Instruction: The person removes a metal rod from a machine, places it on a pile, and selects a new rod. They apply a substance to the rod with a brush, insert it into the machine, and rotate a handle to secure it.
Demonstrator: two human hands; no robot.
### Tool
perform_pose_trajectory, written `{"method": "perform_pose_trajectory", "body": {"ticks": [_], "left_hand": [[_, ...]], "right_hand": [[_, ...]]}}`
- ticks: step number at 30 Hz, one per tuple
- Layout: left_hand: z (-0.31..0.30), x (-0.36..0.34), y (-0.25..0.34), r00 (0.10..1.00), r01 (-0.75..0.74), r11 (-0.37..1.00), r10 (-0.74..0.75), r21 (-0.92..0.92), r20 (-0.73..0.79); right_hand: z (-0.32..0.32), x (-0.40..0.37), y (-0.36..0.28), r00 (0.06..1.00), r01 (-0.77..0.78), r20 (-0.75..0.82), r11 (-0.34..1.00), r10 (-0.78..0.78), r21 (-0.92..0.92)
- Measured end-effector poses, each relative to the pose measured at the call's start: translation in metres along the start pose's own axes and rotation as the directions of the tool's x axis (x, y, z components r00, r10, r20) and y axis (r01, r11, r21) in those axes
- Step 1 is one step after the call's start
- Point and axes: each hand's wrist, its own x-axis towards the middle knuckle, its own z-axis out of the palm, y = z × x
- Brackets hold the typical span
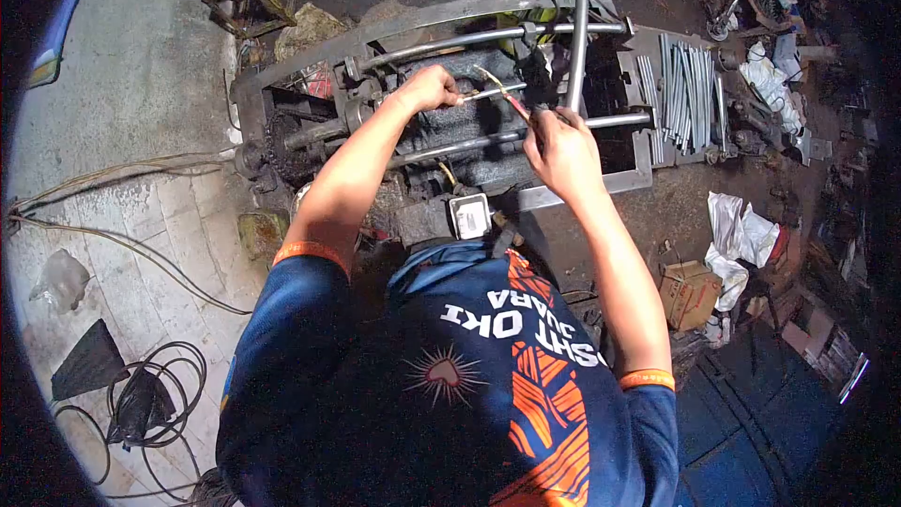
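Observation:
My left hand (pixel 430 90) is closed, its fingertips pinching the near end of a thin metal rod (pixel 499 91) that points right across the machine frame (pixel 413 19). My right hand (pixel 560 145) is wrapped round a slim tool with a red section (pixel 515 105); its narrow pale end reaches up and left, crossing over the rod in this view. Beneath both hands lies a dark, wet-looking bed (pixel 427 131) between two shiny bars. A thick grey pipe (pixel 578 38) slants up from just behind my right hand.
Many cut metal rods (pixel 687 94) lie side by side at the right. A white-faced box (pixel 470 217) sits at the frame's near edge, close to my body. Cables (pixel 141 239) run over the left floor; a cardboard box (pixel 690 295) stands at the right.

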Motion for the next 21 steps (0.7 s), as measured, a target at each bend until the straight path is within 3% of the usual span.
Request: {"method": "perform_pose_trajectory", "body": {"ticks": [6, 9, 12, 15, 19, 21], "left_hand": [[-0.006, -0.005, 0.012, 0.998, 0.03, 0.999, -0.029, -0.028, 0.047], [-0.007, -0.004, 0.014, 0.99, 0.121, 0.993, -0.12, -0.01, 0.08], [-0.002, -0.001, 0.002, 1.0, 0.001, 1.0, -0.001, 0.016, 0.023], [-0.004, -0.001, 0.001, 1.0, -0.001, 0.998, 0.003, -0.068, 0.026], [-0.009, -0.007, 0.014, 0.992, 0.108, 0.981, -0.095, -0.164, 0.081], [-0.007, -0.005, 0.009, 0.989, 0.138, 0.968, -0.122, -0.211, 0.089]], "right_hand": [[0.001, 0.0, -0.001, 0.999, 0.013, -0.034, 1.0, -0.013, -0.019], [0.001, 0.0, 0.0, 1.0, 0.001, -0.007, 1.0, -0.001, -0.011], [0.003, -0.001, 0.001, 1.0, 0.011, -0.021, 1.0, -0.011, -0.014], [0.002, -0.001, 0.0, 0.999, 0.012, -0.029, 1.0, -0.012, -0.022], [0.005, -0.002, 0.0, 0.999, 0.016, -0.052, 1.0, -0.017, -0.004], [0.008, -0.002, -0.004, 0.999, -0.019, -0.031, 0.996, 0.016, -0.087]]}}
